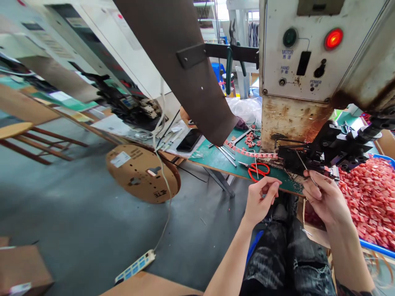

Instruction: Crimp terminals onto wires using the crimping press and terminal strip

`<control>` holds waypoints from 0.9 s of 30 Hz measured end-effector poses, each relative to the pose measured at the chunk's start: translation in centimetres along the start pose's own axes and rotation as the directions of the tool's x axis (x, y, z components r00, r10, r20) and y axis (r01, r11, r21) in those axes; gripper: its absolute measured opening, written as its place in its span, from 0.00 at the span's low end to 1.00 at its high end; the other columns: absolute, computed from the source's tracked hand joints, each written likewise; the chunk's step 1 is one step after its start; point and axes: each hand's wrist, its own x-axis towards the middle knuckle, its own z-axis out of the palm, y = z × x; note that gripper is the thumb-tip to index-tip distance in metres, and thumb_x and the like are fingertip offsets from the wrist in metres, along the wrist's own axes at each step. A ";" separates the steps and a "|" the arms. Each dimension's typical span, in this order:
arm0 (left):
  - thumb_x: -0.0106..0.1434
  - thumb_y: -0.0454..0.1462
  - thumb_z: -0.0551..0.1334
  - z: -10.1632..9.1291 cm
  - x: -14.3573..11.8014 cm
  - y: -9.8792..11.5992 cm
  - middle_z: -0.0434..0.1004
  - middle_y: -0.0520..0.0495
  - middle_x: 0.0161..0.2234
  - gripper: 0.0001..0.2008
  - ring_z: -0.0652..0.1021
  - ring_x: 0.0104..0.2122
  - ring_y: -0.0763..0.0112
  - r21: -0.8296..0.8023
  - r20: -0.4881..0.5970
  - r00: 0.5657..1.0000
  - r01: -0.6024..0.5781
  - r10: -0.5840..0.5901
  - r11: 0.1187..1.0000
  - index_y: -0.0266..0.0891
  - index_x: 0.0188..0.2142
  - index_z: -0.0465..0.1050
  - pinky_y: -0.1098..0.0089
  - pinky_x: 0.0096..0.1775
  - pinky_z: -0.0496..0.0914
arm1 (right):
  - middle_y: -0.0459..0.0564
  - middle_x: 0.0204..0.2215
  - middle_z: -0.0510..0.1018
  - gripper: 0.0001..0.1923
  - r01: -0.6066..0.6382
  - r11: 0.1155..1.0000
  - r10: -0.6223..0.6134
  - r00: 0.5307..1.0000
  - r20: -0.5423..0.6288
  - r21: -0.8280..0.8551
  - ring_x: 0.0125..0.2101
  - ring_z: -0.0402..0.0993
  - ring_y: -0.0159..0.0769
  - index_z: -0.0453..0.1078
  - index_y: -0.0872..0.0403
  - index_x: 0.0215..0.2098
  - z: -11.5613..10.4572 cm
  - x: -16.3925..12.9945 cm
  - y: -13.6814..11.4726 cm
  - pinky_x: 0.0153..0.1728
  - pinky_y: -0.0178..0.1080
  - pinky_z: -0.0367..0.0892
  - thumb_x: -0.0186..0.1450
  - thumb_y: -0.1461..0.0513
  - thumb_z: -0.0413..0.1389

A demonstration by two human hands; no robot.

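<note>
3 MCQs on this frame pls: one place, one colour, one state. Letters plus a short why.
1. Where do the scissors lie?
A. on the green mat, left of the machine's black tooling
B. on the floor by the reel
C. in the blue bin

2. What colour are the small pieces heaped in the bin at right?
A. green
B. red-pink
C. white

3. Which panel lamp is lit?
A. the red one
B. the green one
C. neither

Answers:
1 A: red handles rest on the green mat near the table's front edge.
2 B: the heap is red-pink throughout.
3 A: the red lamp glows, the green one beside it is dark.
</note>
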 end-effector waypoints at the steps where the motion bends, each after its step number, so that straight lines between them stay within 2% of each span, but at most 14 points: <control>1: 0.66 0.55 0.63 -0.3 -0.1 -0.2 0.70 0.53 0.21 0.23 0.66 0.17 0.80 0.010 -0.013 1.000 0.005 -0.005 1.000 0.35 0.37 0.76 0.77 0.19 0.60 | 0.37 0.12 0.57 0.15 0.013 1.000 -0.013 1.000 -0.002 -0.021 0.15 0.48 0.19 0.79 0.60 0.32 0.1 0.0 0.1 0.16 0.25 0.49 0.56 0.56 0.72; 11: 0.64 0.55 0.64 -2.3 -0.6 -1.5 0.70 0.54 0.19 0.22 0.67 0.15 0.79 0.042 -0.085 0.996 0.044 -0.041 0.998 0.36 0.35 0.76 0.76 0.19 0.61 | 0.38 0.11 0.59 0.16 0.122 0.981 -0.125 0.992 -0.017 -0.150 0.15 0.51 0.20 0.79 0.58 0.32 0.2 -0.9 0.1 0.18 0.28 0.49 0.59 0.53 0.71; 15: 0.66 0.53 0.63 -2.1 -0.6 -1.9 0.70 0.54 0.19 0.20 0.67 0.16 0.78 0.066 -0.068 0.998 0.018 -0.014 0.998 0.36 0.36 0.76 0.76 0.20 0.62 | 0.42 0.13 0.66 0.17 0.054 0.983 -0.057 0.998 -0.010 -0.178 0.15 0.52 0.21 0.77 0.56 0.36 1.5 -1.3 1.7 0.17 0.27 0.45 0.61 0.51 0.69; 20: 0.68 0.50 0.62 -2.1 -0.7 -2.2 0.71 0.53 0.20 0.18 0.68 0.17 0.78 0.106 -0.050 0.998 -0.020 0.026 0.994 0.36 0.37 0.77 0.76 0.22 0.63 | 0.47 0.21 0.78 0.17 0.040 0.996 -0.038 0.999 0.029 -0.083 0.16 0.61 0.23 0.74 0.54 0.35 3.7 -0.5 3.5 0.17 0.26 0.55 0.59 0.52 0.70; 23: 0.68 0.50 0.63 -2.5 -0.9 -2.3 0.71 0.53 0.20 0.18 0.68 0.17 0.77 0.098 -0.067 0.998 -0.010 0.016 0.995 0.37 0.36 0.77 0.76 0.22 0.64 | 0.47 0.21 0.80 0.18 0.047 0.998 -0.045 0.998 0.037 -0.035 0.16 0.65 0.25 0.71 0.54 0.33 4.9 0.1 4.3 0.17 0.26 0.59 0.58 0.52 0.71; 27: 0.67 0.51 0.63 -2.9 -1.1 -2.5 0.72 0.53 0.20 0.19 0.69 0.17 0.77 0.085 -0.091 0.996 0.011 -0.003 0.996 0.37 0.36 0.76 0.76 0.22 0.64 | 0.47 0.22 0.81 0.19 0.058 0.998 -0.058 0.998 0.031 -0.008 0.16 0.66 0.24 0.70 0.53 0.32 5.8 0.3 4.9 0.16 0.25 0.61 0.58 0.52 0.71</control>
